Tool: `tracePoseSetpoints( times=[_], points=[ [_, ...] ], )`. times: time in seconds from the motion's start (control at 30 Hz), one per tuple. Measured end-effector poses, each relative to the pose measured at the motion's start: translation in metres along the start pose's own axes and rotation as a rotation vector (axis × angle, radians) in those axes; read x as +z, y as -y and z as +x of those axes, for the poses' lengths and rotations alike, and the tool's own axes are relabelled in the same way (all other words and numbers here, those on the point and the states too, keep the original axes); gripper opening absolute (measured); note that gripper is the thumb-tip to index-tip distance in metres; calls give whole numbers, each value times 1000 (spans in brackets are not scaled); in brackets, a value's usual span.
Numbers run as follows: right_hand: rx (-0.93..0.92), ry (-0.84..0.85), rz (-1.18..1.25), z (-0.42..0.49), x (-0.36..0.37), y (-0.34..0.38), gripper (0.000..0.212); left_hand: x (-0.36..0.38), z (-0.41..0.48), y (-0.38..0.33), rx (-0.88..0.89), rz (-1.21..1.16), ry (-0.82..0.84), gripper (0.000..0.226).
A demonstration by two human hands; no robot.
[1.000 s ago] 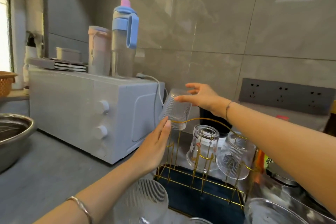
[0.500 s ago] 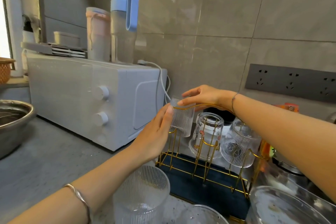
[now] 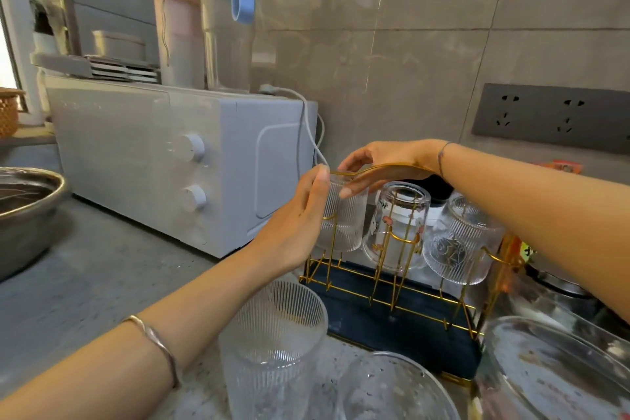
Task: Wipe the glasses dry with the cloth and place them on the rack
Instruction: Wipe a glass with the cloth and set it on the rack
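Grey counter (image 3: 102, 283) carries a white microwave (image 3: 163, 160) at the back left and a gold wire rack (image 3: 392, 303) beside it, with two glasses already upside down on its pegs. Both hands hold a ribbed glass (image 3: 344, 218) inverted over the rack's leftmost peg: left hand (image 3: 296, 225) fingers wrapped around its side, right hand (image 3: 381, 164) fingers curled on its upturned base. Another ribbed glass (image 3: 272, 348) stands upright on the counter in front.

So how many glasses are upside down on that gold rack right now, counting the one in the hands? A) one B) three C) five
B: the ribbed glass both hands hold, a printed glass and another ribbed glass sit inverted on the gold rack.
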State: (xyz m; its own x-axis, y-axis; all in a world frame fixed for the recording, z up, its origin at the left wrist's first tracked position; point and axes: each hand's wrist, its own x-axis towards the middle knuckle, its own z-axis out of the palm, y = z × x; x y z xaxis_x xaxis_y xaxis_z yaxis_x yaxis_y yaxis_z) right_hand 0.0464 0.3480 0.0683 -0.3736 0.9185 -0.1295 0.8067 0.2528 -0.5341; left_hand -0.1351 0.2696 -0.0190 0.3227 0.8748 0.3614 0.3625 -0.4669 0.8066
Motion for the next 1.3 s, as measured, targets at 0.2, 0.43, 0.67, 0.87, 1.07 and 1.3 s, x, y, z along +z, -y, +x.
tracePoseSetpoints(
  times=[0.2, 0.43, 0.67, 0.87, 1.07, 1.3],
  points=[
    [4, 17, -40, 2, 1, 1, 52, 2, 3, 7, 16, -16, -13, 64],
    [21, 68, -15, 2, 1, 0, 62, 2, 4, 6, 18, -37, -18, 67],
    [-18, -88, 201, -9, -1, -4, 64, 1, 2, 4, 2, -7, -14, 63],
    [-70, -409, 419, -45, -10, 1, 37, -5, -8, -3, 5, 33, 1, 71],
    [-125, -481, 423, -114, -12, 42, 33, -12, -40, -37, 32, 71, -42, 47],
    [-89, -399, 272, -208, 9, 80, 30, -5, -96, -79, 147, 88, -19, 56]
  ],
)
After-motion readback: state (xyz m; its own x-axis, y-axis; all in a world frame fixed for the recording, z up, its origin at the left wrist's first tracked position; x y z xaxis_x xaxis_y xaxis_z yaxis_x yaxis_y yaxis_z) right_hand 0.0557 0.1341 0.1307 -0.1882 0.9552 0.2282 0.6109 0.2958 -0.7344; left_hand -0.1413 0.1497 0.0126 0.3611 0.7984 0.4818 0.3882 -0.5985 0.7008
